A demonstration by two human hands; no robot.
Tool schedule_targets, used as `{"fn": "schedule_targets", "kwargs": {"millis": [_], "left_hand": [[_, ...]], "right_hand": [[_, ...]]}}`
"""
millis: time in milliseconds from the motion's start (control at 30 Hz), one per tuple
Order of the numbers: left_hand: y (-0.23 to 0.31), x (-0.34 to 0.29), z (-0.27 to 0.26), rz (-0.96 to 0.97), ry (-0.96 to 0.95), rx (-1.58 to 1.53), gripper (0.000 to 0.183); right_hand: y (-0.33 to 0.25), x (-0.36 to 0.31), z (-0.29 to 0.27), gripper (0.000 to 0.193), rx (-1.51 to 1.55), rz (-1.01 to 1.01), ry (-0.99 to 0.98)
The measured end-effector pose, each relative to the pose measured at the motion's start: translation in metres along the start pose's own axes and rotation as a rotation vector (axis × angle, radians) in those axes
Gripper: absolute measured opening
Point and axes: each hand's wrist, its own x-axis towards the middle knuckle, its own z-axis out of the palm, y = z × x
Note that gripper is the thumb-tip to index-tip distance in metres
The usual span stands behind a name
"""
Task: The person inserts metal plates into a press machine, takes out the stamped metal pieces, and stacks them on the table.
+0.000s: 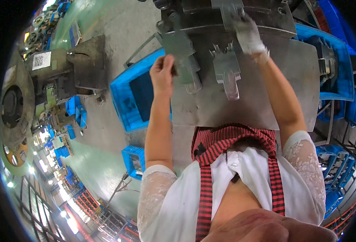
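My bare left hand (pixel 162 76) is closed at the left edge of a flat stamped metal part (pixel 181 46), which is tilted and blurred above the left side of the metal table (pixel 275 92). Its narrow tongue points toward me. A white glove covers my right hand (pixel 248 35), reaching to the dark steel block at the far side. Its fingers are bent round the edge of another metal part (pixel 225 13), partly cut off by the picture's upper edge. Between my hands a third stamped part (pixel 227 70) lies on the table, prongs away from me.
A dark steel machine block (pixel 262 20) borders the table's far side. Left of the table is a blue bin (pixel 121 103); a blue crate (pixel 343 86) with metal parts stands on the right. A smaller blue crate (pixel 125 161) is low on the left. Machinery (pixel 87 66) stands farther left.
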Motion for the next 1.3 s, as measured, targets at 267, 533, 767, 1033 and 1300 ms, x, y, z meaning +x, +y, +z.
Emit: {"fn": "schedule_targets", "kwargs": {"millis": [267,533,767,1033,1300], "left_hand": [[0.027,0.044,0.11,0.129,-0.287,-0.209,0.017],[0.025,0.07,0.154,0.06,-0.317,-0.215,0.014],[0.038,0.115,0.171,0.015,-0.163,-0.039,0.022],[-0.01,0.07,0.054,0.661,0.147,1.064,0.055],[-0.044,0.014,-0.039,-0.121,-0.029,0.776,0.035]], "right_hand": [[-0.059,-0.14,-0.059,0.024,1.209,0.66,-0.505],[0.009,-0.105,-0.053,0.033,0.212,0.154,-0.306],[0.002,0.011,-0.047,0.039,0.877,0.337,0.162],[-0.002,0.032,-0.036,0.019,0.012,0.151,0.027],[-0.005,0.03,-0.035,0.021,-0.105,-0.104,0.283]]}}
